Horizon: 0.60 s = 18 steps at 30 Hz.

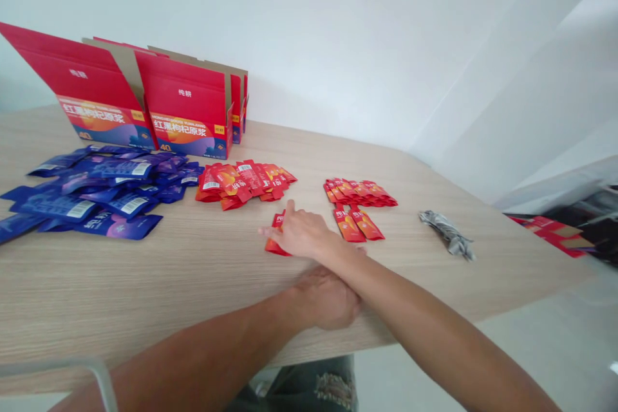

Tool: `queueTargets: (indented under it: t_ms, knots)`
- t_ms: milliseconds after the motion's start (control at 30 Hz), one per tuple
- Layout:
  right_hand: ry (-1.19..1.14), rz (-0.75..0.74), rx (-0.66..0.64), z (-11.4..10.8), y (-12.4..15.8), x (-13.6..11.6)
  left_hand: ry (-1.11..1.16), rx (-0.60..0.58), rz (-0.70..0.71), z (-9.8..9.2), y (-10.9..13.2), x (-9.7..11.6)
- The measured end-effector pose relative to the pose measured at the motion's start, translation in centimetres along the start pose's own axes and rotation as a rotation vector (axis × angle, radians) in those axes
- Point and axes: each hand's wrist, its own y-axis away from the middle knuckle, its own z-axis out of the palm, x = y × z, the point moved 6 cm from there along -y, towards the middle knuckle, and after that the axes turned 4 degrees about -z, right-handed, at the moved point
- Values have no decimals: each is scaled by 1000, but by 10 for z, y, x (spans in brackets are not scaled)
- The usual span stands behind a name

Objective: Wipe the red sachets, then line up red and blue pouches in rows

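Note:
A small red and orange pouch (276, 246) lies on the table, partly covered by my right hand (304, 233). The thumb and forefinger of that hand are spread apart over the pouch. My left hand (333, 296) rests low on the table beneath my right forearm, which crosses over it and hides most of its fingers. Two red pouches (347, 224) lie side by side just right of my right hand. Behind them is an overlapping row of red pouches (360, 192). A loose heap of red pouches (246, 181) sits farther left.
Blue pouches (111, 190) are piled at the left. Behind them stand several open red and blue cartons (188, 109) with raised flaps. A crumpled grey wrapper (447, 232) lies to the right. A pale curved bar (99, 373) shows at lower left, near the table's front edge.

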Motion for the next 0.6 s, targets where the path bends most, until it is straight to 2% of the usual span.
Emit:
queueTargets:
  t_ms: [167,267,333,400,467,600]
  knots:
    - [40,-114,61,11,-4,-28,59,-62,-79,12,7,-16]
    - [31,-153,80,8,0,-25,55,-42,-46,9,6,-14]
    - [9,-146,78,2,6,-15,48,-34,-20,5,5,-9]
    - [-33,-113,129,-10,13,8,27,-34,-13,2,3,-5]
    - [-90,-47,260,-28,22,46,-22,-26,-21,-1,1,-3]
    - [-148,244,514,-61,49,163,-116,4,13,-5,0,1]
